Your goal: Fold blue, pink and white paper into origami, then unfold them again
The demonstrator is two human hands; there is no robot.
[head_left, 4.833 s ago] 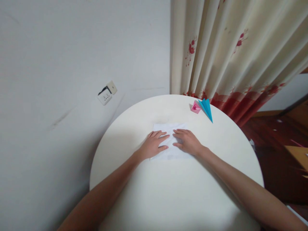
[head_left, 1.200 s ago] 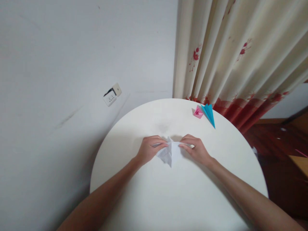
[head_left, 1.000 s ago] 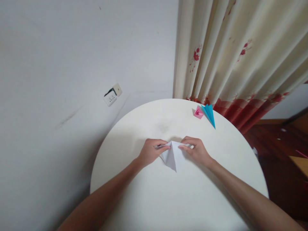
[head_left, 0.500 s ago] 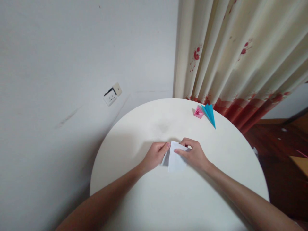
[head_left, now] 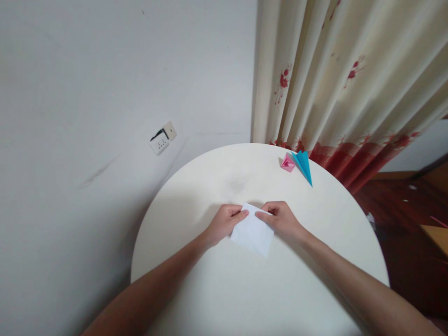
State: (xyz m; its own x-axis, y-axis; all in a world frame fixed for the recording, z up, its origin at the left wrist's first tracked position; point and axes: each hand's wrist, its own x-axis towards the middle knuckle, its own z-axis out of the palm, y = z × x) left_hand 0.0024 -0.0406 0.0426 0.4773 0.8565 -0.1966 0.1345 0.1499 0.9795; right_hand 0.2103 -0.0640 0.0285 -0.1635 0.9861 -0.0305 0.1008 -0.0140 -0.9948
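Paper (head_left: 252,232), white and folded into a small flat four-sided shape, lies on the round white table (head_left: 245,289) between the two hands. The left hand (head_left: 224,223) is curled, its thumb and fingertips pressed together on the paper's upper left edge. The right hand (head_left: 280,219) mirrors it just across, thumb and forefinger pinching the upper right edge close to the top corner. The fingertips of the two hands sit near each other, with only the paper's top corner between them. Most of the sheet spreads out below the hands, toward the person, its lower corner pointing down and to the right under the right wrist. Well beyond the right hand, near the table's far rim, a pink folded figure (head_left: 287,163) touches a blue folded figure (head_left: 304,166). Behind those hangs a cream curtain (head_left: 336,74) with red flowers. Up and away from the left hand, a wall socket (head_left: 161,138) sits on the grey wall (head_left: 105,84).
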